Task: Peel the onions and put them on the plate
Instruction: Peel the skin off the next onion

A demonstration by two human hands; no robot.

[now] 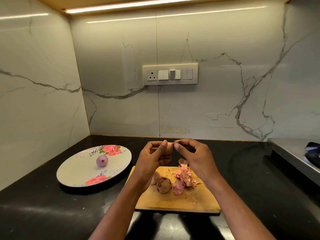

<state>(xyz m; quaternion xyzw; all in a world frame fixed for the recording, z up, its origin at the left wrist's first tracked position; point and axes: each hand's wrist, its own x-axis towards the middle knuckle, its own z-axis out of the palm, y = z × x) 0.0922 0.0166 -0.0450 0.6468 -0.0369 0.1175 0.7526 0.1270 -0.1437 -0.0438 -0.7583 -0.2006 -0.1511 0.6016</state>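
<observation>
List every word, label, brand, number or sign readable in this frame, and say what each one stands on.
None: no readable text anywhere in this view.
Cream wall switch panel: a socket and rocker switches, with no legible marking.
Round floral-printed plate: printed roses only, no lettering.
Wooden chopping board: bare of any brand or stamp.
Steel surface at the right edge: nothing legible.
</observation>
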